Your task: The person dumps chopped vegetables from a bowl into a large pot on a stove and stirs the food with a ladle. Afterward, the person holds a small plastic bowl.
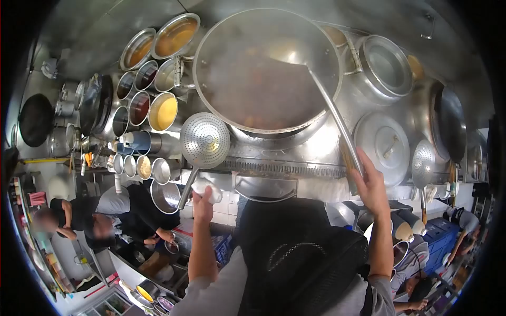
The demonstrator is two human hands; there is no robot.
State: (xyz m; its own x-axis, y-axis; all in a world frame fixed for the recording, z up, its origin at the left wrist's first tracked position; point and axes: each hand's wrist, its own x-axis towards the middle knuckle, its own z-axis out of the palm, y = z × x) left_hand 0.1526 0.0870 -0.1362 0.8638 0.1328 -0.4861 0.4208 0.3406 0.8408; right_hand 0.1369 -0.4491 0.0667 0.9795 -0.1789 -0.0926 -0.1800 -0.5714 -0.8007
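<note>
Steam rises from a large round wok with brownish contents. My right hand is wrapped round the long handle of a metal ladle, whose bowl is over the wok's contents, partly veiled by steam. On the left, my left hand grips a white cloth near the wok's front left. Beside it a perforated skimmer lies with its handle pointing down towards the counter edge, just left of the cloth.
Metal pots of sauces and small bowls stand left. On the right are a lidded pot, a water pot and another skimmer. Other people stand at lower left and lower right.
</note>
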